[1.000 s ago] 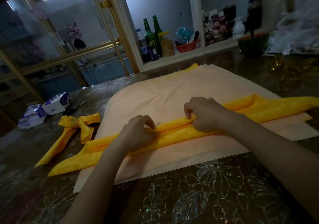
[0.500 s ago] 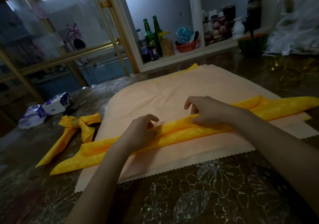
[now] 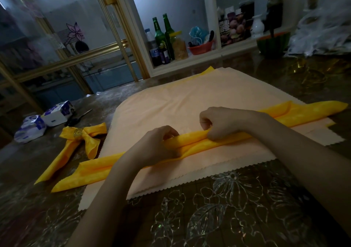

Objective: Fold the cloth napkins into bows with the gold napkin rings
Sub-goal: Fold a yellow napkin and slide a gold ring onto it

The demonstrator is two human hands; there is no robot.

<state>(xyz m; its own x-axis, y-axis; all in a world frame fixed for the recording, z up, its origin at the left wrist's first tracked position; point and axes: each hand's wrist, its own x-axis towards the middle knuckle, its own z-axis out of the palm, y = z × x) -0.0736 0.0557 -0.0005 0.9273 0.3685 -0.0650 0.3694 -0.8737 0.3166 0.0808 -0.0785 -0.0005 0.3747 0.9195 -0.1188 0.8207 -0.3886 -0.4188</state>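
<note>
I see the yellow napkin folded into a long strip on the peach cloth, its long axis running from near left to far right. Its left tip points past the cloth's edge onto the worktop, just beside the finished bow with its gold ring. The right tip overhangs the cloth's right edge. The left hand and right hand each pinch the strip's top fold near its middle, fingers curled. Open worktop lies in front of the cloth's zigzag near edge.
</note>
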